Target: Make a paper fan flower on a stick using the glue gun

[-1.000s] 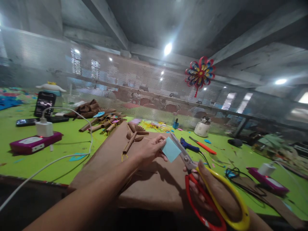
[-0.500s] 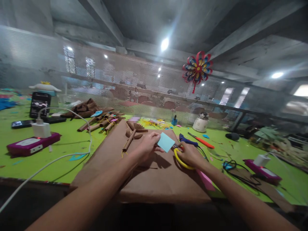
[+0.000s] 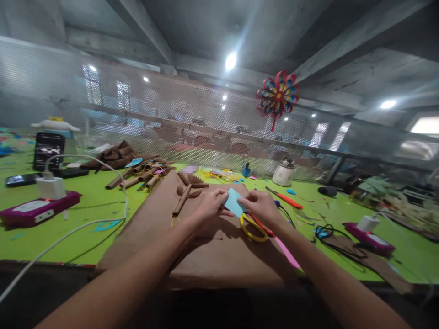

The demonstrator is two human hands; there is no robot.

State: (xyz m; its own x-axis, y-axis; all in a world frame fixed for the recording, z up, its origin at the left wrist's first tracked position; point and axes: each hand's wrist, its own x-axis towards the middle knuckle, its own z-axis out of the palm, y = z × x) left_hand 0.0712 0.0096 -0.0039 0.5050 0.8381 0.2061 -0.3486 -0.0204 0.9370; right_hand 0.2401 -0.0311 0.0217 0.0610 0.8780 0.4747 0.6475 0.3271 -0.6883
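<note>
A small light-blue paper square (image 3: 233,201) is pinched between both hands above a sheet of brown paper (image 3: 206,246). My left hand (image 3: 209,208) grips its left edge with thumb and fingers. My right hand (image 3: 260,206) grips its right edge. Scissors with a yellow and a red handle (image 3: 253,226) lie on the brown paper just below my right hand, touched by neither hand. A brown folded-paper flower on a rolled stem (image 3: 187,189) lies just beyond my left hand.
The green table (image 3: 85,210) holds rolled brown paper sticks (image 3: 140,173), a magenta power bank with white charger and cable (image 3: 37,205) at left, phones (image 3: 48,151), a red-handled tool (image 3: 284,197), another magenta power bank (image 3: 368,230) and black cable at right. A mesh screen stands behind.
My right hand has laid the scissors down on the brown paper and moved up to take the right edge of the blue square. My left hand kept hold of it.
</note>
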